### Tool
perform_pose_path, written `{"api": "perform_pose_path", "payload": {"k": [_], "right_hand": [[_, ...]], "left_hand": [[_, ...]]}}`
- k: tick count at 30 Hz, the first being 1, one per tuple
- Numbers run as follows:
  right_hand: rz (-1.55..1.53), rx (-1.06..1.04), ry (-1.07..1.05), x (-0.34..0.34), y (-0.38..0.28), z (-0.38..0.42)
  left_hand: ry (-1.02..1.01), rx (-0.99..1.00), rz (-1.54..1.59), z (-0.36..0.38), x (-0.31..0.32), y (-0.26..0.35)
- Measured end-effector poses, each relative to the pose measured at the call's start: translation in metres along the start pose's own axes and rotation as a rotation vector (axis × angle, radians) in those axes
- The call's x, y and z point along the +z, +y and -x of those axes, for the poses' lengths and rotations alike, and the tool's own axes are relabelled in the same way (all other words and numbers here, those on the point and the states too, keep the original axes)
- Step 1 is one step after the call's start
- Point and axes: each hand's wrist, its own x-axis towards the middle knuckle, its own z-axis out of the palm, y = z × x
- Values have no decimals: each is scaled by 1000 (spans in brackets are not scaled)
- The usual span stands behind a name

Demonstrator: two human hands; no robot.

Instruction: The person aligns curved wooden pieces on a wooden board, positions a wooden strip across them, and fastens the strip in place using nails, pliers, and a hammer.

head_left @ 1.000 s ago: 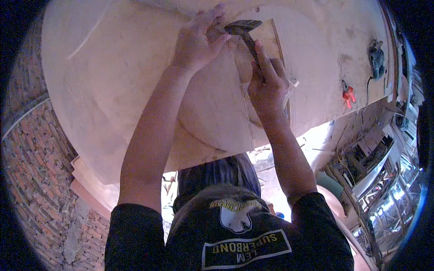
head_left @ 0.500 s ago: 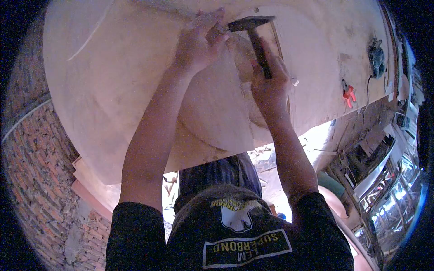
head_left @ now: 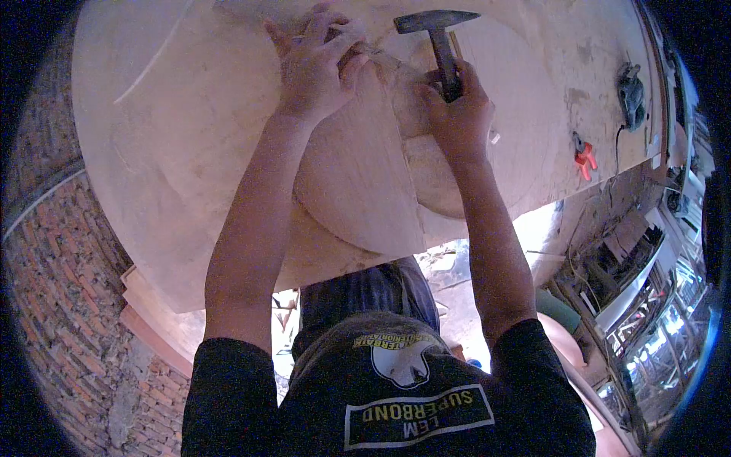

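Observation:
My right hand is wrapped round the short dark handle of a hammer, its head raised over the wooden pieces. To the left, my left hand has curled fingers at the upper edge of a half-round wooden piece. Whatever lies between those fingers is too hidden to name. Beside that piece, a second rounded wooden piece lies flat, partly behind my right hand and forearm. Both pieces rest on a large pale board.
Red-handled pliers lie on the board's right side, near a dark corded power tool. A brick wall stands at the left. Beyond the board's front edge, scrap wood and clutter fill the lower right.
The hammer has lifted slightly and moved away from my left hand. My left hand has shifted left, its fingers a little more spread.

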Motion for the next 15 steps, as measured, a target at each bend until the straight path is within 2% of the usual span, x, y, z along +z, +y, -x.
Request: {"api": "perform_pose_path", "payload": {"k": [5,15], "right_hand": [[42,-30,-49,-1,2,2],[131,-13,-16,2,-1,-2]], "left_hand": [[-24,-73,280,7,2,-8],[-28,-52,266,1,10,-12]]}}
